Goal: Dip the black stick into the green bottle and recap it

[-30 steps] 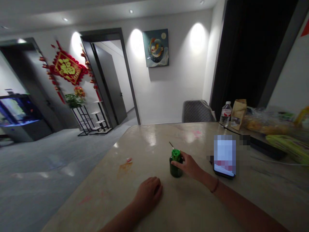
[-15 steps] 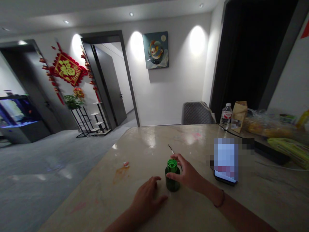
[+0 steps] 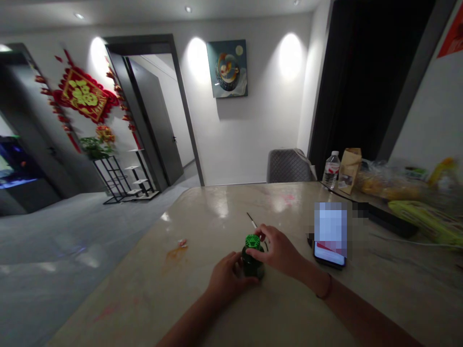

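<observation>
Between the left hand (image 3: 228, 279) and right hand (image 3: 278, 251) — a dark green bottle (image 3: 252, 266), gripped narrowly, its lattice cap (image 3: 252, 242) under the right fingers; a phone (image 3: 328, 258) lies just rightward.

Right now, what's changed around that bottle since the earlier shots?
The left hand has left the tabletop and closed against the dark green bottle, which has slid nearer the person. The right hand remains on its bright green lattice cap. The thin stick and the phone stayed where they were.
</observation>
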Demonstrator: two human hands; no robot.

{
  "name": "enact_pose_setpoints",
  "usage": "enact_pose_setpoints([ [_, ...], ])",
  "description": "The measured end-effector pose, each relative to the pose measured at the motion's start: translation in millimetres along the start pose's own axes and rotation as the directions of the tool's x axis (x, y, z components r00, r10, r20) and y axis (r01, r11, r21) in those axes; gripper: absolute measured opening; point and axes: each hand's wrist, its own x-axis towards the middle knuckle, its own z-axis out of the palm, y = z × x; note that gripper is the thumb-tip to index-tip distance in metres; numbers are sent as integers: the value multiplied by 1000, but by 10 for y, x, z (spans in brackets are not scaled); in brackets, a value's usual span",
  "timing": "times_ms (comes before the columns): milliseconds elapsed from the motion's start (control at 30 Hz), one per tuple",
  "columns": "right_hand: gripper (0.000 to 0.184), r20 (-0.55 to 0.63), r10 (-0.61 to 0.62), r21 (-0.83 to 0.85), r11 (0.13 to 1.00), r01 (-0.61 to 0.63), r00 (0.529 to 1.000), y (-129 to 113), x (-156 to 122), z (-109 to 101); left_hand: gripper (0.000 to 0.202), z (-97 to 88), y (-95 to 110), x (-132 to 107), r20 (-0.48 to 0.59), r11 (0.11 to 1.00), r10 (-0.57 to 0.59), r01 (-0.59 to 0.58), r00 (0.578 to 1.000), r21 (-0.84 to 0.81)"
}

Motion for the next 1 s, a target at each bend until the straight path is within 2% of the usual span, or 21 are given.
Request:
enact_pose_setpoints([
  [267,31,88,-52,50,998,48,995,45,-7,-68,50,4,2,-23,1,1000,5,-5,1000,30],
  [400,40,127,-148,107,985,135,981,37,-17,-113,51,-9,22,-34,14,999,2,-3,1000,32],
  [500,56,70,-148,96,985,141,986,11,-24,-86,50,-20,41,-42,20,999,11,-12,1000,42],
  [600,61,16,-106,49,993,105,994,15,-21,-31,51,-29,53,-45,15,998,15,-16,1000,53],
  [700,56,66,-76,67,995,72,995,71,-16,-40,51,-34,58,-44,22,999,12,-13,1000,53],
  [833,45,164,-72,94,994,57,984,137,-8,-176,51,-44,69,-46,27,999,4,-5,1000,50],
  [933,35,184,-73,105,993,54,980,121,-9,-246,50,-52,77,-52,31,999,-5,4,999,39],
  [1000,34,186,-93,133,989,69,978,90,-20,-237,51,-53,78,-55,27,999,-1,0,1000,37],
])
